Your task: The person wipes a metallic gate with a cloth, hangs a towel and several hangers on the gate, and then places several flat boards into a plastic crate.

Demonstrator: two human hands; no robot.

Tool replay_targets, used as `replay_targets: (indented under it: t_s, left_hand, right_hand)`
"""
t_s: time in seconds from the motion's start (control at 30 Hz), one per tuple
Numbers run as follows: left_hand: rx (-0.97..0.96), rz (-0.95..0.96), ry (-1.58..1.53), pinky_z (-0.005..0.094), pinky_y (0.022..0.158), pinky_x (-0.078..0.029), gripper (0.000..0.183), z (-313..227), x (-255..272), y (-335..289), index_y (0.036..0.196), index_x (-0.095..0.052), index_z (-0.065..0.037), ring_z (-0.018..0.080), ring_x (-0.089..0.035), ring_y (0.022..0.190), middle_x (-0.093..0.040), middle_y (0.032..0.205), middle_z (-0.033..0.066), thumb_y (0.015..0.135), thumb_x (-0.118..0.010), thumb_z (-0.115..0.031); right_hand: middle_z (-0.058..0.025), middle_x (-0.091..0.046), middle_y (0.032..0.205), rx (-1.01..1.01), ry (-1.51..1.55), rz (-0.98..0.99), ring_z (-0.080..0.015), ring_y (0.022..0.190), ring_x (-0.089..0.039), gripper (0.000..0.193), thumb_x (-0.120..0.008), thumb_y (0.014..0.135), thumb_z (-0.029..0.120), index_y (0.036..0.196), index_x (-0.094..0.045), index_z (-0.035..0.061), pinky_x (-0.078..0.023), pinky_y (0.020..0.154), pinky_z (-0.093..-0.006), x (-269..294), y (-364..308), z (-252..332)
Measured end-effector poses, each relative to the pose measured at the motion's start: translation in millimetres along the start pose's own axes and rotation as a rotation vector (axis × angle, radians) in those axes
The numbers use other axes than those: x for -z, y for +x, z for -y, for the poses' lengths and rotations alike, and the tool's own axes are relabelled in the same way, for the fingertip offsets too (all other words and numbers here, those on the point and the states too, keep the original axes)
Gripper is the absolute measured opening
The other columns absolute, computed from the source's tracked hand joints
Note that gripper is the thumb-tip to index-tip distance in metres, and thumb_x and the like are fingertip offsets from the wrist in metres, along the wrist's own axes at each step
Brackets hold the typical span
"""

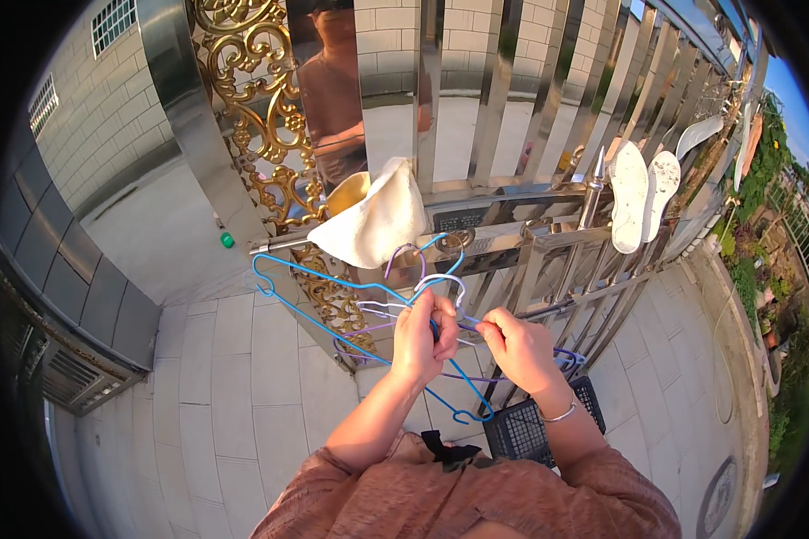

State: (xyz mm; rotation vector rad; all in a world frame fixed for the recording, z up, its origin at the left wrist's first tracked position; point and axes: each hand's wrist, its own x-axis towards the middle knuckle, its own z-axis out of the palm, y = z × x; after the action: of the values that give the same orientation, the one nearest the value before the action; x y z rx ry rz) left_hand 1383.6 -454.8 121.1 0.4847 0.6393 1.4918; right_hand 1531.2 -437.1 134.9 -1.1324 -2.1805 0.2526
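Note:
Several thin clothes hangers are bunched together in front of my body. My left hand (422,340) is closed round them at the necks, a blue hanger (319,272) being the largest, its frame reaching out to the left and down. White and purple hangers cross behind it, and a purple hook (406,249) sticks up above the fist. My right hand (518,349) pinches a pale purple hanger near its neck, just right of the left hand. Which hook belongs to which frame is partly hidden by the fingers. A cream cloth hat (373,216) hangs on the gate rail beyond the hangers.
A shiny metal gate (490,99) with gold scrollwork (256,99) stands in front. Two white insoles (629,196) lean on its rail at the right. Below my right forearm is a black plastic crate (521,431). A green object (227,240) lies on the ground beyond.

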Motion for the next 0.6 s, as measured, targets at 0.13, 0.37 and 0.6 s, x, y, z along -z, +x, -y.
replay_targets:
  t_s: [0.13,0.37,0.6]
  left_hand:
    - [0.018,0.056,0.177,0.022,0.029,-0.017,0.038,-2,6,-2,0.073,-0.046,-0.003,0.009,-0.02,0.03,-0.033,0.04,0.0042,0.09,-0.027,-0.031]
    - [-0.339,-0.106,0.164,0.0211,0.028,-0.022,0.037,20,59,-6,0.077,-0.043,-0.005,0.008,-0.025,0.031,-0.036,0.045,0.0039,0.09,-0.026,-0.035]
    - [-0.539,-0.123,0.528,0.0185,0.031,-0.033,0.026,-6,58,-5,0.101,-0.039,-0.003,0.005,-0.033,0.034,-0.052,0.066,0.0077,0.091,-0.028,-0.025]
  right_hand:
    - [-0.0083,-0.052,0.052,0.026,0.057,-0.112,-0.0256,0.046,-0.052,0.015,-0.055,0.077,0.023,0.073,-0.052,0.0093,-0.038,0.04,-0.0328,-6,5,-3]
    - [-0.0087,-0.052,0.053,-0.074,-0.011,-0.136,-0.0261,0.046,-0.052,0.015,-0.054,0.078,0.023,0.074,-0.052,0.0083,-0.038,0.041,-0.0331,6,24,-17]
    - [-0.0064,-0.048,0.053,-0.173,0.386,0.228,-0.0141,0.045,-0.044,0.019,-0.055,0.078,0.023,0.079,-0.056,0.0044,-0.034,0.044,-0.0272,22,36,-25]
